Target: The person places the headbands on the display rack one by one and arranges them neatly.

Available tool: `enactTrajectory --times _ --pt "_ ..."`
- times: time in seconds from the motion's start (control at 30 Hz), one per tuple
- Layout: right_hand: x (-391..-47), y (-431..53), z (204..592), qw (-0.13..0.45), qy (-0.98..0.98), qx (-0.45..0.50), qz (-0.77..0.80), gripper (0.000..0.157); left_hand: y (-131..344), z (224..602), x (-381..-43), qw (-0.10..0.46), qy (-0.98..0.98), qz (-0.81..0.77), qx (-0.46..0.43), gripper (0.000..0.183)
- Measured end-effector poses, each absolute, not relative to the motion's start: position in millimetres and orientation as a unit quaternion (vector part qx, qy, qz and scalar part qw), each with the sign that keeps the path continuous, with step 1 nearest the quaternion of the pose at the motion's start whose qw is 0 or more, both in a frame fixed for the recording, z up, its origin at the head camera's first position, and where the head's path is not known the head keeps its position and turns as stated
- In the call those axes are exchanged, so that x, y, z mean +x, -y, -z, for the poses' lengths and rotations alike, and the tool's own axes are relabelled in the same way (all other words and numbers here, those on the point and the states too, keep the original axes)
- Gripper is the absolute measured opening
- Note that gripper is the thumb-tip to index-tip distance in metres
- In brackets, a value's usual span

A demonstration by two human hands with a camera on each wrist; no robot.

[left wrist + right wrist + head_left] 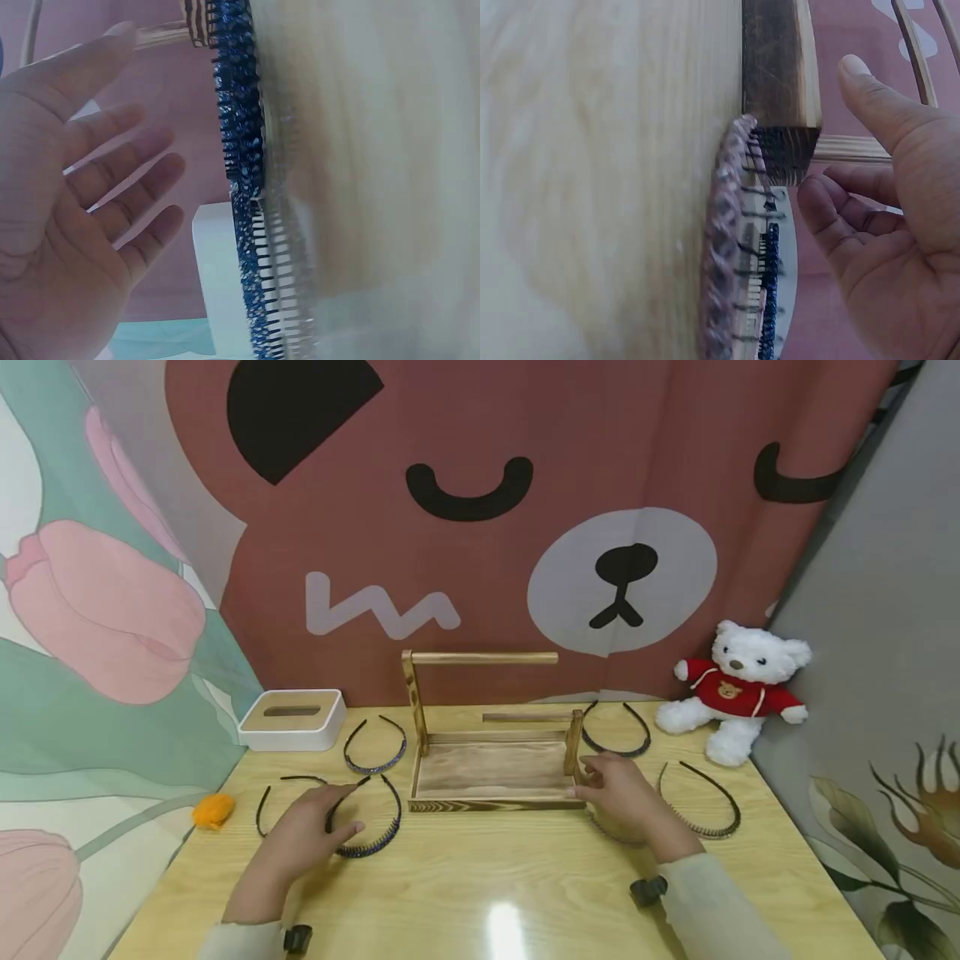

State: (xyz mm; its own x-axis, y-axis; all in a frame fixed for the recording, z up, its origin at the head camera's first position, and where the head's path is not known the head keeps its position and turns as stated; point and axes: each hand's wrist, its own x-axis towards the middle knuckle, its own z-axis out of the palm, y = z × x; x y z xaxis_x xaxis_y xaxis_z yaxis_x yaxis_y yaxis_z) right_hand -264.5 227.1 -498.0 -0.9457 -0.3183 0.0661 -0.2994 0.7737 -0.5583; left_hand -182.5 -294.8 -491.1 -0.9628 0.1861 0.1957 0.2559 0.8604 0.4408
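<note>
My left hand (303, 833), fingers spread, hovers beside a dark blue toothed headband (372, 850) and overlaps another dark headband (260, 814) behind it. In the left wrist view its palm (45, 247) is bare, apart from the sparkly blue band (240, 112). My right hand (624, 795) is at the right end of a wooden rack (495, 805), loosely bent fingers close to the corner and thumb apart. Nothing is in its grasp in the right wrist view. A pinkish beaded headband (721, 247) with thin teeth lies below it, partly hidden by the hand in the head view.
More headbands lie around the rack: a blue one (375, 769) at back left, a dark one (618, 752) at back right, a brownish one (720, 833) at right. A tissue box (292, 739), a white teddy bear (731, 727) and an orange fluffy ball (213, 811) line the edges.
</note>
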Motion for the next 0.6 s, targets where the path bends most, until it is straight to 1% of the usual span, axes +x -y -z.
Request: enactTrajectory --times 0.23,0.33,0.43,0.6 --pt "-269.9 -223.7 501.2 0.021 -0.945 -0.159 0.284 0.07 292.4 494.3 -182.3 0.024 0.962 0.244 -0.118 0.052" --pt "-270.8 -223.0 500.9 0.023 -0.944 -0.153 0.29 0.069 291.0 495.2 -181.8 0.006 0.963 0.237 -0.128 0.045" --pt "-270.4 -222.1 501.4 0.027 -0.942 -0.147 0.3 0.069 290.3 496.2 -179.7 -0.005 0.961 0.236 -0.146 0.039" --pt "-269.2 -220.6 503.8 0.034 -0.938 -0.142 0.315 0.072 292.2 498.6 -176.4 -0.016 0.957 0.231 -0.176 0.036"
